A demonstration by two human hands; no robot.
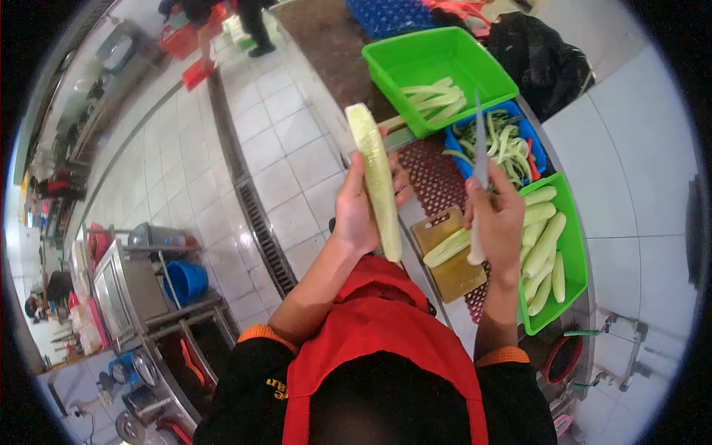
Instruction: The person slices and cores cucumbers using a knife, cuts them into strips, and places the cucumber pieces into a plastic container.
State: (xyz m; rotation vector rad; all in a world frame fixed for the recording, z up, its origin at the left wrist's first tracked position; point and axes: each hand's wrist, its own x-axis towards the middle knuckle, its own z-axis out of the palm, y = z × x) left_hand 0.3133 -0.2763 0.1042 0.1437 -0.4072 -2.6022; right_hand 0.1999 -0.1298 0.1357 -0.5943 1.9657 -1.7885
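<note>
My left hand (357,208) is closed round a long, pale, peeled cucumber (377,174), raised and tilted, with a wet, shiny face showing. In my right hand (500,211) is a knife (481,148), its blade pointing up and away from me, the pale handle in my fist. Beneath that hand lies a wooden cutting board (461,282) with another pale cucumber piece (447,249) on it, partly hidden by my hand. To the right, a green bin (575,274) holds several whole peeled cucumbers (545,241).
A second green bin (397,89) at the back contains pale cut pieces (437,100). Between the bins, a blue basket (541,152) holds green peelings (508,152). A perforated brown mat (430,174) lies under the board. Across the tiled floor, a person (204,22) holds a red dustpan-like object (197,74).
</note>
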